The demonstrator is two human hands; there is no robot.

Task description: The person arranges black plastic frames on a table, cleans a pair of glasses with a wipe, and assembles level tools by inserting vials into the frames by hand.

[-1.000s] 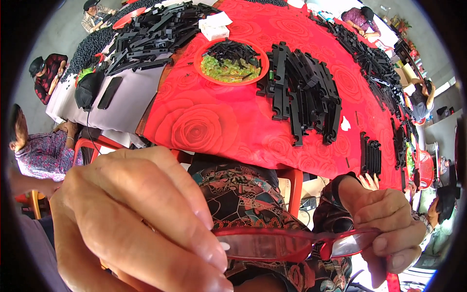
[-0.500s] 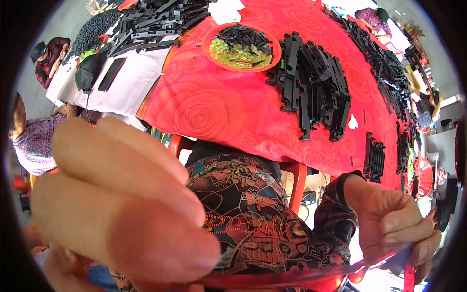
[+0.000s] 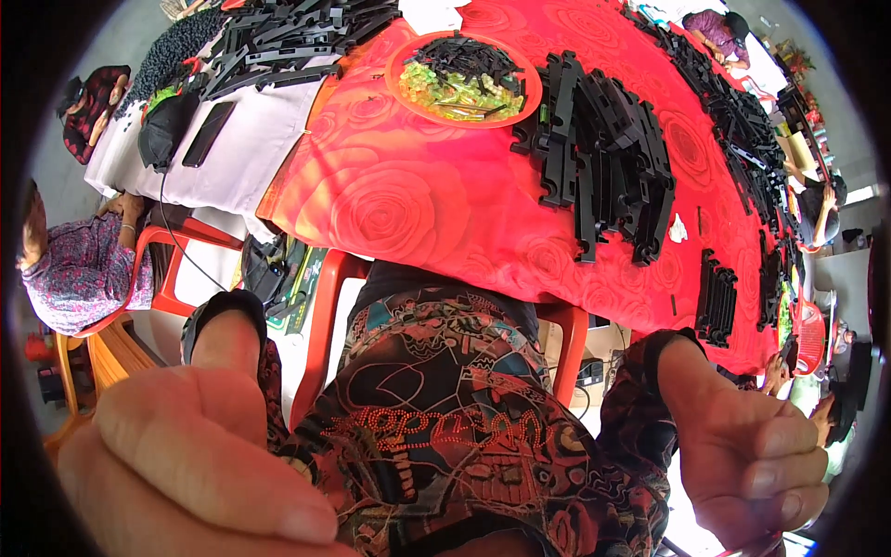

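Note:
My left hand [image 3: 190, 446] is large and close at the lower left, its fingers curled and the thumb pressed against them. Whatever it grips, if anything, is hidden below the picture's edge. At the lower right my right hand [image 3: 752, 455] is closed, with fingers folded in; a sliver of something dark reddish shows under it at the lower rim, too little to name. Both hands are in front of my patterned dark top, apart from the table. The nearest thing on the red tablecloth [image 3: 390, 209] to my right hand is a small row of black plastic strips [image 3: 716, 299].
Ahead lies a heap of notched black plastic pieces [image 3: 603, 158], beside an orange bowl [image 3: 393, 93] of black and yellow-green bits. More black pieces [image 3: 288, 42] cover the far left. A phone [image 3: 209, 135] and black cap [image 3: 167, 135] lie on white cloth. Other people sit around.
My left hand has lowered, baring the red chair and my sleeve. The red translucent strip that stretched between my hands has dropped almost out of view. My right hand has curled tighter.

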